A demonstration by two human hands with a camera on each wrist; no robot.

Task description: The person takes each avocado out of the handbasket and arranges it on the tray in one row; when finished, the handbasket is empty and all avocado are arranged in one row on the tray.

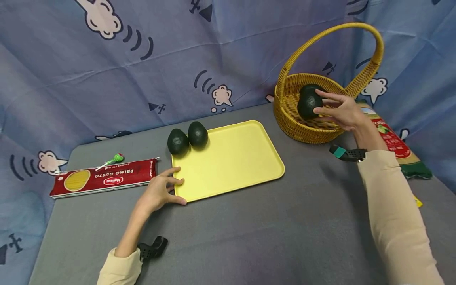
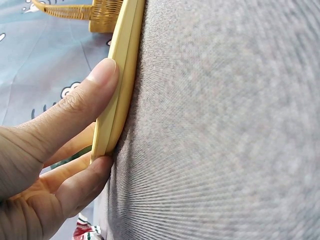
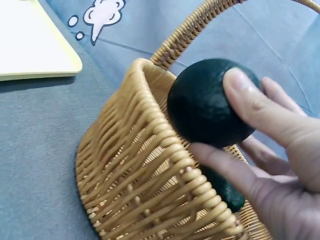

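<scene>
My right hand (image 1: 342, 111) holds a dark green avocado (image 3: 210, 102) between thumb and fingers at the rim of the wicker basket (image 1: 306, 134). Lower down, inside the basket, lies another avocado (image 3: 225, 190), partly covered by the fingers in the right wrist view. At the near left corner of a yellow tray (image 1: 231, 158), my left hand (image 1: 158, 192) grips the edge, with the thumb (image 2: 102, 75) along the rim. Two more avocados, one (image 1: 178, 141) beside the other (image 1: 198, 135), sit together at the tray's far left corner.
Left of the tray lies a red spaghetti pack (image 1: 107, 178), with a green-and-red lollipop (image 1: 115, 159) at its far edge. A red and green bag (image 1: 395, 142) lies right of the basket, partly behind my right arm. A patterned cloth (image 1: 178, 59) hangs behind the table.
</scene>
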